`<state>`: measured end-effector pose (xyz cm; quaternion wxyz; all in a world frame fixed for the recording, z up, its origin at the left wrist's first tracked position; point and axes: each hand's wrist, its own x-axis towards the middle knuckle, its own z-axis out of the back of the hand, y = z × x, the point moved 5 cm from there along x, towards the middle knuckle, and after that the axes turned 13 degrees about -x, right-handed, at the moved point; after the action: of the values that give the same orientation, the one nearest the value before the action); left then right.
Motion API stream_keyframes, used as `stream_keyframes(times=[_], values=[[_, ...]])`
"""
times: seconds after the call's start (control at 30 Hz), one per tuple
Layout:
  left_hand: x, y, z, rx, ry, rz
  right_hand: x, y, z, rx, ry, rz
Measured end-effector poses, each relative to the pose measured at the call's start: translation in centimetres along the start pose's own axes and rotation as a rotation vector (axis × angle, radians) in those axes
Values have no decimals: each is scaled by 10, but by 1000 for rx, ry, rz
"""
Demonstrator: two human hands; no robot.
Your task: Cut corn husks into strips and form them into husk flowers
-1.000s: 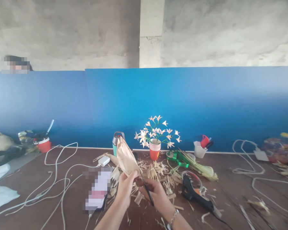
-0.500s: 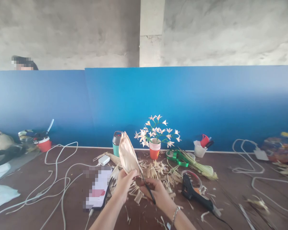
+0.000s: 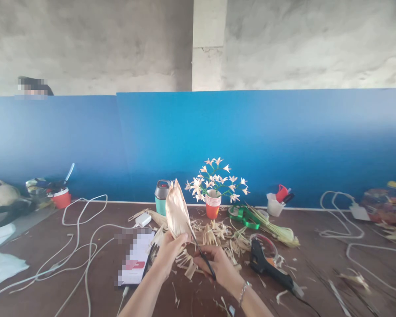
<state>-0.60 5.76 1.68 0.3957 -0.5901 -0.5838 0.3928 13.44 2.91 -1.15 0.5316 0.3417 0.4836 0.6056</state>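
Between the thumb and fingers of my left hand (image 3: 172, 250) stands a broad, pale dried corn husk (image 3: 178, 211), its pointed end up. My right hand (image 3: 214, 263) grips a pair of dark-handled scissors (image 3: 206, 260), whose blades lie along the husk's right edge. Whether the blades are parted cannot be made out. Cut husk scraps (image 3: 214, 233) are strewn on the table beyond and beneath both hands. Behind them, white husk-like flowers (image 3: 214, 180) on green stems rise from a stack of red paper cups (image 3: 212, 207).
A phone (image 3: 137, 259) on a cable lies left of my hands, near a white charger (image 3: 143, 219) and a teal flask (image 3: 161, 198). To the right are a black glue gun (image 3: 270, 268), green ribbon (image 3: 246, 216) and a straw-like bundle (image 3: 277, 231). A blue partition (image 3: 251, 141) closes the back.
Both hands, the husk and the scissors have shifted slightly, with the husk a little to the right. The grip on each stays the same.
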Motion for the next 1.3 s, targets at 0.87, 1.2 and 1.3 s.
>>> stream_keyframes(times=[0.87,1.2,1.3], values=[[1,7,-3,6,55,5,-1,2,3,64,-28,-1],[2,7,1,25,5,4,4,-7,9,-18,-41,30],[1,5,1,1,-6,23,4,-5,12,-51,-54,36]])
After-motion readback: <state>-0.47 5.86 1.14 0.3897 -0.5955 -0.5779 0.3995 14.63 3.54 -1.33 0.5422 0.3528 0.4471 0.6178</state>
